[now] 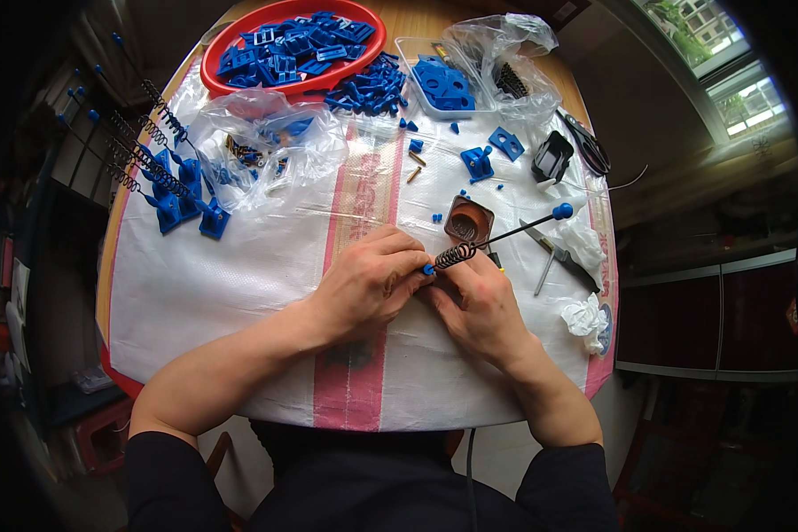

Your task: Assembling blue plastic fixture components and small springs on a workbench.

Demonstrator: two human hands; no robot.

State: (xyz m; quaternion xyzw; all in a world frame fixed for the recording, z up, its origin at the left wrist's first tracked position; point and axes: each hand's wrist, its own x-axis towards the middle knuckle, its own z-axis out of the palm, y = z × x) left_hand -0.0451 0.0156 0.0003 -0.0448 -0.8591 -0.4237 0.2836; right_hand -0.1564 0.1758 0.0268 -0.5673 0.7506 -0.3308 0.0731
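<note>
Close to the table's middle, my left hand (371, 279) has its fingers closed in a pinch at a small blue plastic end piece (429, 269). From that piece a black rod with a coil spring (457, 255) slants up to the right, tipped by a blue ball (562, 211). My right hand (483, 297) is closed at the lower end of the spring, its fingertips partly hidden behind the rod. Just beyond the hands stands a small brown square container (468, 222). A blue bracket (477, 164) and a flat blue plate (505, 143) lie farther off.
A red tray (207, 66) heaped with blue parts sits at the back, beside a clear box (402, 53) of blue plates. Finished-looking spring rods on blue bases (176, 199) stand left. Plastic bags (270, 133), scissors (585, 142), a knife (563, 257) and crumpled tissue (583, 316) lie around.
</note>
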